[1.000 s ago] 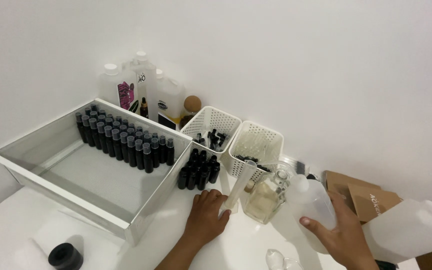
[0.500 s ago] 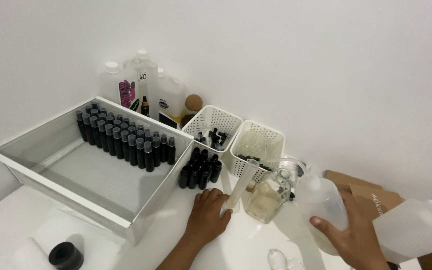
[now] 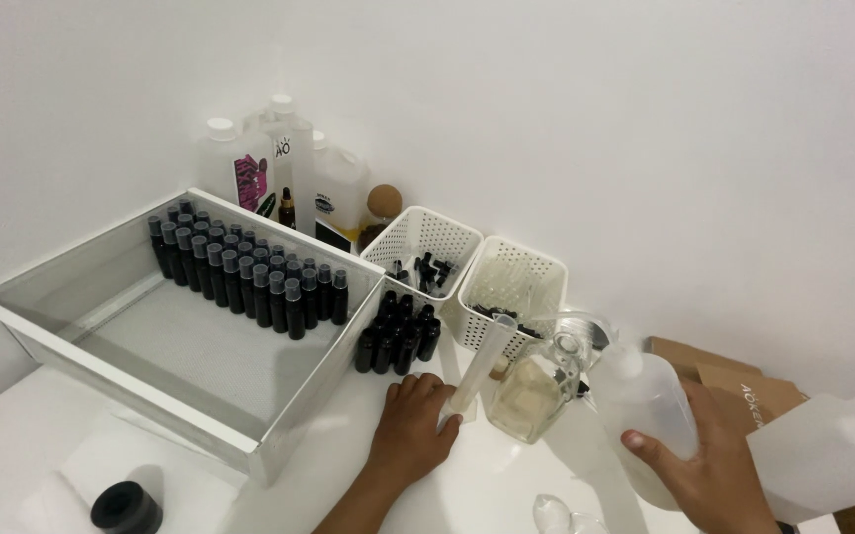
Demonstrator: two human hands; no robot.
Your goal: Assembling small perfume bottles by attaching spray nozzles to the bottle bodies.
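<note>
On a white worktop, the left hand rests with fingers closed round the base of a plastic tube. The right hand, fingers clamped on a translucent jug, has tipped it further toward the funnel on a glass bottle than half a second ago. Small black bottles stand just beyond the left fingers.

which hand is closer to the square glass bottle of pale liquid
About even, the left slightly nearer. The left hand rests on the table just left of the glass bottle, gripping a clear tube beside it. The right hand holds a tilted plastic jug to its right.
</note>
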